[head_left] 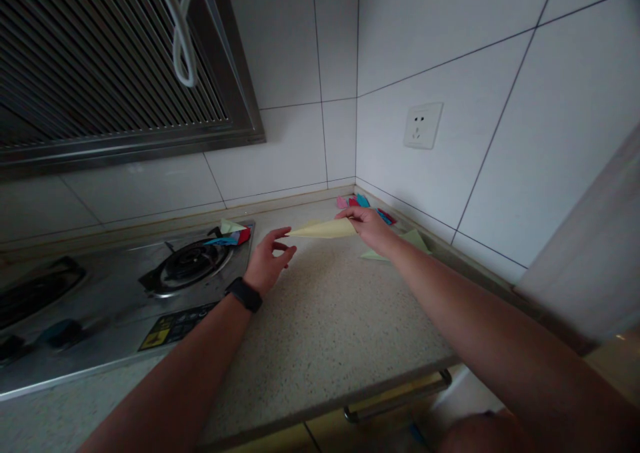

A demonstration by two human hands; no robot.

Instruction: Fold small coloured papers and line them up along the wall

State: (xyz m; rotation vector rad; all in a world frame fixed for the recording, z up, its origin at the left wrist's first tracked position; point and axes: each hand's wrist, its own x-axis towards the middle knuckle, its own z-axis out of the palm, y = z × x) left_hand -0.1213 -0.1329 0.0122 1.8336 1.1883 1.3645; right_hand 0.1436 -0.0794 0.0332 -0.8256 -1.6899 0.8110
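A pale yellow folded paper (pixel 323 229), long and pointed at its left end, is held above the counter. My right hand (pixel 367 227) pinches its wider right end. At the pointed end is my left hand (pixel 270 259), wearing a black watch on the wrist; its thumb and fingers are apart, and a fingertip meets or nearly meets the tip. Under my right forearm lies a pale green sheet of paper (pixel 417 241), partly hidden. Pink, red and blue paper pieces (pixel 363 201) lie in the back corner behind my right hand.
To the left is a gas stove (pixel 115 306) with more coloured folded paper (pixel 233 234) by its right burner. A range hood (pixel 240 123) with a hanging white cable (pixel 184 53) is overhead. Tiled walls meet at the corner, with a socket (pixel 423 126). The speckled counter (pixel 340 333) has a drawer handle (pixel 400 396) below.
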